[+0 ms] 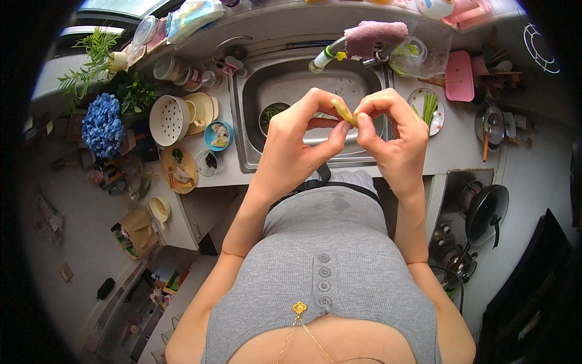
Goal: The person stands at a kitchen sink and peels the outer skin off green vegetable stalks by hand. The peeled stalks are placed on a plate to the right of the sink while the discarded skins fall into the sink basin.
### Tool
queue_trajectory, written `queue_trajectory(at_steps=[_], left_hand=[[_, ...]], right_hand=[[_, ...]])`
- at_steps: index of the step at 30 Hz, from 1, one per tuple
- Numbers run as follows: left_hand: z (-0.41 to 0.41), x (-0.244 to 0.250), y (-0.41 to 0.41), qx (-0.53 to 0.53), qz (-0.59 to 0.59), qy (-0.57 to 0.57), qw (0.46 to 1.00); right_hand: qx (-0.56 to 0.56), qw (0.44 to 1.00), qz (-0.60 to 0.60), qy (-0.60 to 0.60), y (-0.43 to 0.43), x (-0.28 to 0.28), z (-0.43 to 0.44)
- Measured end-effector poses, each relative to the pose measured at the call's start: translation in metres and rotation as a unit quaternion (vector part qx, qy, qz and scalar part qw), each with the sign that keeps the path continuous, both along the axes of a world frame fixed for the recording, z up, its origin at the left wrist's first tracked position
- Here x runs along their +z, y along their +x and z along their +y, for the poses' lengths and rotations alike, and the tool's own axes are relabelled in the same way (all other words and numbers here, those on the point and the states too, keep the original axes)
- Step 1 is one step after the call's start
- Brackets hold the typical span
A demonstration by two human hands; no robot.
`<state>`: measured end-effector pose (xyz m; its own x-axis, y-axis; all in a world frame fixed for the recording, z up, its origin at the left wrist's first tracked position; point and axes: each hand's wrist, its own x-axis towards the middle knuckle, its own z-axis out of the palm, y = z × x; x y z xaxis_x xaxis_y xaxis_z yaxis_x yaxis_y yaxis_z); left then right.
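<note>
Over the near part of the stainless steel sink [291,75], my left hand [300,136] and my right hand [393,136] meet at the fingertips. Between them is a small, slim yellow-green piece of vegetable [342,110], pinched by both thumbs and fingers; its exact kind cannot be told. Behind my left hand, a round strainer or bowl with green stems [271,113] stands in the sink, partly hidden. Cut green stalks [428,108] lie on a patterned white plate [438,122] to the right of the sink.
The faucet [320,59] carries a pink cloth [375,37]. At left are a white colander [169,120], a blue bowl [230,136], a glass bowl [198,163] and a wooden plate [193,179]. A plastic bag [432,54] and a pink cutting board [459,76] are at right; a wok [486,214] sits on the stove.
</note>
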<state>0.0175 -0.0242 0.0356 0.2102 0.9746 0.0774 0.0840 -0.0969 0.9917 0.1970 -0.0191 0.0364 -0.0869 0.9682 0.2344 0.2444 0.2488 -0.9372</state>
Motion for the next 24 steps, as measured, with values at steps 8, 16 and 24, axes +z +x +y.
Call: queue_trajectory(at_steps=[8, 16, 24], left_hand=[[0.001, -0.008, -0.006, -0.018, -0.169, -0.097, 0.981], [0.003, -0.011, -0.004, 0.009, -0.218, -0.1, 0.971], [0.0, -0.014, -0.001, 0.046, -0.194, -0.067, 0.978]], right_hand=[[-0.07, 0.997, 0.006, 0.014, 0.007, -0.003, 0.001], [-0.011, 0.993, -0.072, 0.095, -0.008, 0.01, -0.005], [-0.025, 0.992, -0.092, 0.078, -0.014, 0.011, -0.01]])
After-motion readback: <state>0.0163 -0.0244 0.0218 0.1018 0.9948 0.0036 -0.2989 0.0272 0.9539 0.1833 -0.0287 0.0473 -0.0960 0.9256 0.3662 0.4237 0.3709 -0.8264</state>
